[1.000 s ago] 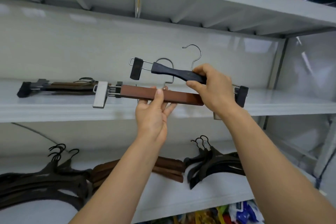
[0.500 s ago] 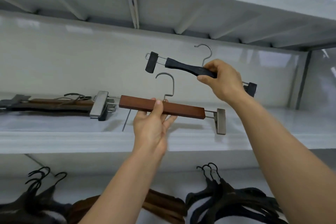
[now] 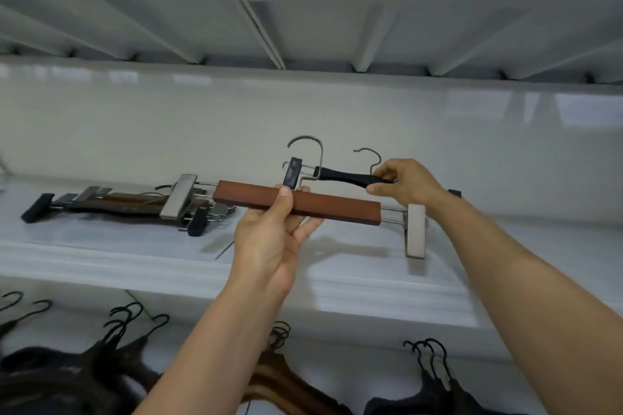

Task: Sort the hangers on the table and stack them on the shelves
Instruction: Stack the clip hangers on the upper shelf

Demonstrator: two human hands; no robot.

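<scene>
**At the middle shelf [image 3: 101, 256]: a clip hanger in each hand, kinds kept apart**

Nearest, on the lower shelf [image 3: 340, 344], coat hangers lie grouped by kind: black coat hangers [image 3: 50, 377] to the left, brown coat hangers [image 3: 286, 381] in the middle, and more black ones at the right. The sorting looks well under way.

Above them, over the front of the middle shelf, the left hand [image 3: 269, 239] holds the brown clip hanger [image 3: 337, 205] by the middle of its wooden bar. The thumb lies on the front face and the fingers are curled behind. Held at its centre, the bar sits about level, its metal clips stick out clear at both ends and its hook points up.

Just beyond, the right hand [image 3: 404, 184] pinches the black clip hanger [image 3: 340, 175] near the right end of its bar, between thumb and fingertips. It is higher and farther back than the brown one. Whether the two touch where they overlap I cannot tell.

Farther left on the same shelf lies the pile of clip hangers [image 3: 128, 202], brown and black bars laid lengthwise. That is probably where both held hangers belong. The brown one's left clip is already close to the pile, so it seems the likelier to be set down first.

Behind stands the pale back wall [image 3: 135, 128], and above it is the ribbed underside of the upper shelf [image 3: 303, 27].
</scene>
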